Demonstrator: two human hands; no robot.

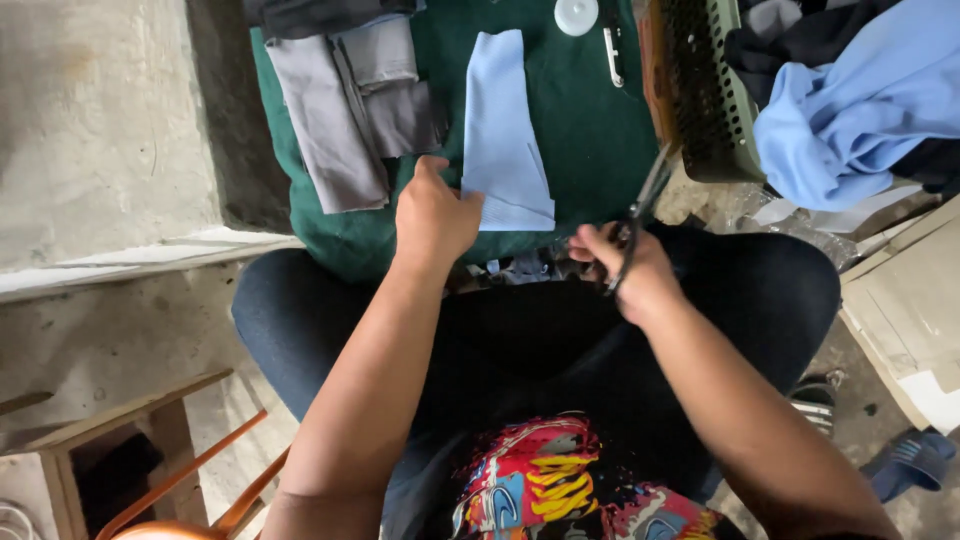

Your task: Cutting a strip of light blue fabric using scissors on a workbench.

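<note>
My left hand [435, 215] rests on the near left edge of a folded light blue cloth piece [503, 130] that lies on a dark green cloth-covered surface [590, 130]. The fingers pinch or press the cloth's lower corner. My right hand [625, 270] is closed around the handles of a pair of scissors [645, 200], whose blades point up and away toward a green basket. The scissors are just right of the blue piece and not touching it. Both hands hover over my lap in dark trousers.
Grey folded cloth pieces [350, 105] lie left of the blue one. A green perforated basket [705, 90] holds light blue and dark garments [850, 110] at right. A white round lid [576, 15] and a pen-like tool [612, 45] lie at the far edge. Cardboard [905, 310] sits at right, a wooden stool [110, 440] at lower left.
</note>
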